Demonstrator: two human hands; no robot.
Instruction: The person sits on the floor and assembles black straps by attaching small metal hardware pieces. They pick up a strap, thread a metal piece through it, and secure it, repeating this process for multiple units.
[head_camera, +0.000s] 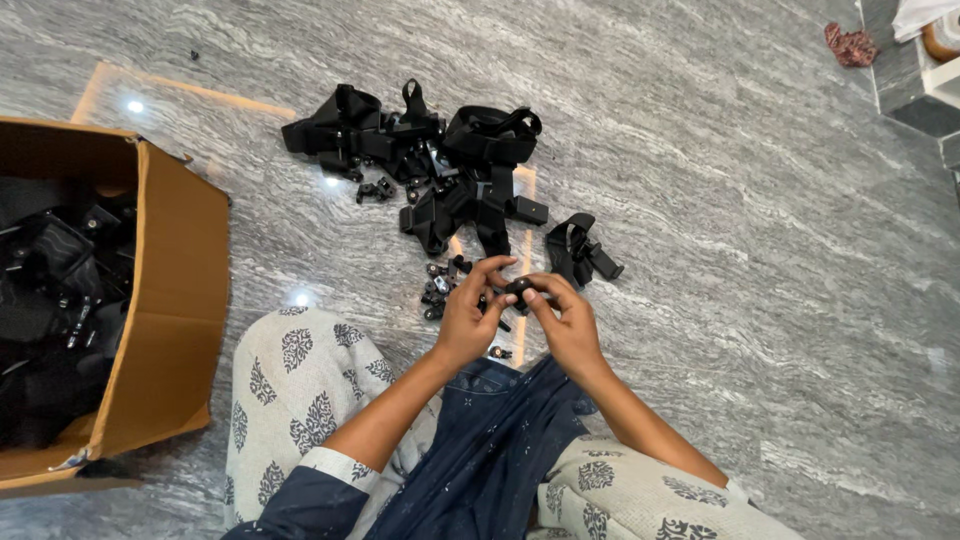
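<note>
1. A small black fitting (519, 290) is pinched between the fingertips of the left hand (468, 318) and right hand (566, 322), above the lap
2. It seems to be mid-assembly; a steady, aligned twist is judged necessary
3. Loose black parts (438, 288), black straps (440, 160) and a cardboard box (170, 300) are spread over the grey stone floor (760, 250)

small black part (519, 290) between fingertips

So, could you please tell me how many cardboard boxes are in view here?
1. The cardboard box sits on the grey floor at the left edge, beside the person's knee, open and holding black gear. Part of it is cut off by the frame.
</note>
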